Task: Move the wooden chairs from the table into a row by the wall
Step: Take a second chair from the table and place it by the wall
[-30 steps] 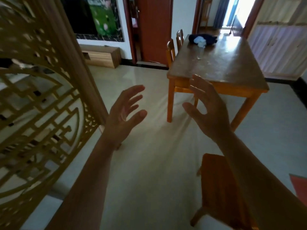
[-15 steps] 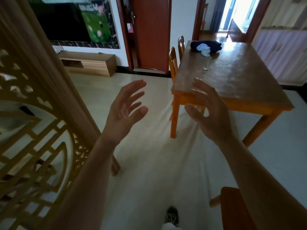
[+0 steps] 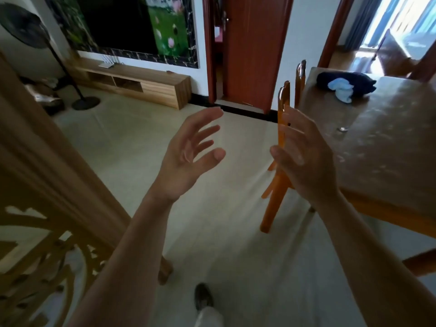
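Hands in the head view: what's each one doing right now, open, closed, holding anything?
Left hand: open, fingers spread, holding nothing.
Right hand: open, empty, in front of the nearest chair.

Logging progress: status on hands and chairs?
Left hand, right hand open, empty. Two orange wooden chairs tucked at brown wooden table. Bare floor ahead.

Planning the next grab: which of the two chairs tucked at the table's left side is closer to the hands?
The front chair: its backrest rises just behind the right hand. The other chair stands farther along the table.
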`<state>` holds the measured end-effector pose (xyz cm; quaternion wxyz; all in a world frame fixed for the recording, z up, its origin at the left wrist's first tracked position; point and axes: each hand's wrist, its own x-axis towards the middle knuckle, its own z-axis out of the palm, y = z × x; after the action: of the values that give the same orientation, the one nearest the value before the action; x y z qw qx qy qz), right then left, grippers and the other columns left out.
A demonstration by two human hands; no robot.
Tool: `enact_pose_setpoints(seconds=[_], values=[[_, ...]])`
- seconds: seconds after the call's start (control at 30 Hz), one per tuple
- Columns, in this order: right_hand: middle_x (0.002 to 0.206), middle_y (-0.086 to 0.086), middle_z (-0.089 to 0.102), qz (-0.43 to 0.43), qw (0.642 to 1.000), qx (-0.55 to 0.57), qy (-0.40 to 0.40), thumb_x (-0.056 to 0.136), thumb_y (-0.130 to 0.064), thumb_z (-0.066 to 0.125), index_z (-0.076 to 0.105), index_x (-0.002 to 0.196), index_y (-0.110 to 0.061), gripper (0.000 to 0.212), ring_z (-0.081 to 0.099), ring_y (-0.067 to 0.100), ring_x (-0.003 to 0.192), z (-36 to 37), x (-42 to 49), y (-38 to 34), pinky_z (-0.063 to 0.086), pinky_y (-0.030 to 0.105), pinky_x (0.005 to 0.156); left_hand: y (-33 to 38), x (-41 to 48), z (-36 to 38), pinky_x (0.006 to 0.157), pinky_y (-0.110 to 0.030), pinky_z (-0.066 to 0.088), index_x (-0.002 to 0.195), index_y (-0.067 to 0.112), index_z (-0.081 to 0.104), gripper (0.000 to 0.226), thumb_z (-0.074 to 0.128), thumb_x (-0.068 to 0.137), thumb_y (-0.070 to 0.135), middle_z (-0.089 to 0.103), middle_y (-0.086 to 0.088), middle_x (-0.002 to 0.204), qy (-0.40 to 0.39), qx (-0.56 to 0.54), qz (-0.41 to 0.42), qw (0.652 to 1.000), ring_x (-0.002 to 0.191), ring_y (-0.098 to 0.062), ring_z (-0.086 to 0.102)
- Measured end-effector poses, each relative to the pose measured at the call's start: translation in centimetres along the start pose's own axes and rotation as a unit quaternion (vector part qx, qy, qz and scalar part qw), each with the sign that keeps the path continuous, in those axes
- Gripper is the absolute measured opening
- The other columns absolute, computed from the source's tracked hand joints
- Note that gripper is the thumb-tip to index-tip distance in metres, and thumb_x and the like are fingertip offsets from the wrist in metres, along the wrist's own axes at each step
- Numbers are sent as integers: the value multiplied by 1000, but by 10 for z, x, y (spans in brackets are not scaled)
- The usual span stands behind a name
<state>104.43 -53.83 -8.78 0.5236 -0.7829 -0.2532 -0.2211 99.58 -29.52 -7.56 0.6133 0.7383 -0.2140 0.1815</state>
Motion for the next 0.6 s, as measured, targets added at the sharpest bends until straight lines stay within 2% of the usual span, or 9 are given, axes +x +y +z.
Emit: enact_pose_setpoints(seconds=[0.07,0.2,0.3,0.37,0.4,0.47,0.53,0.6], values=[[146,-6,48,2,1000,-5,2,89,-43,70,44,148,-11,72,50,-13,125,19,33,29,47,12,98,-35,35,-8,110,-58,48,145,15,45,71,74,90,51,48,-14,155,3,-2,-1,1000,140,-31,53],[148,-3,49,1,1000,-13,5,88,-44,69,41,145,-21,68,52,-10,125,48,106,80,49,17,100,-100,125,-25,110,-61,47,141,13,47,64,77,89,36,49,-17,153,-12,-16,0,1000,138,-32,55],[146,-9,49,6,999,-47,19,88,-59,65,39,144,-26,70,51,-14,124,62,165,111,47,12,98,-131,195,-35,111,-60,46,136,25,50,67,79,84,54,50,-12,153,-28,-36,7,999,140,-29,54],[146,-10,47,14,997,-68,36,88,-68,57,43,145,-21,75,49,-16,124,68,198,132,45,8,98,-148,240,-36,113,-59,45,135,28,51,70,80,80,59,51,-8,153,-50,-55,-1,997,141,-27,53],[148,-9,48,21,996,-70,46,88,-69,56,45,146,-17,79,50,-13,126,70,212,143,46,10,99,-158,260,-35,113,-60,44,136,25,51,71,81,80,56,51,-8,153,-63,-60,-4,996,141,-27,53],[152,-3,50,43,996,-51,59,89,-63,61,44,148,-13,79,52,-1,131,74,235,164,50,24,103,-182,296,-33,112,-61,45,138,19,50,68,82,83,42,52,-10,153,-88,-59,-3,994,140,-29,54],[153,0,50,53,996,-39,68,89,-53,66,44,149,-13,76,53,6,134,78,261,190,53,36,105,-209,331,-33,111,-61,45,137,20,51,62,79,83,33,52,-9,153,-102,-63,3,993,139,-29,54],[154,2,50,58,995,-28,75,88,-54,67,43,149,-14,77,53,9,135,83,289,217,52,43,106,-234,367,-33,112,-59,46,136,23,51,59,78,83,32,51,-7,153,-112,-72,7,991,139,-29,54]])
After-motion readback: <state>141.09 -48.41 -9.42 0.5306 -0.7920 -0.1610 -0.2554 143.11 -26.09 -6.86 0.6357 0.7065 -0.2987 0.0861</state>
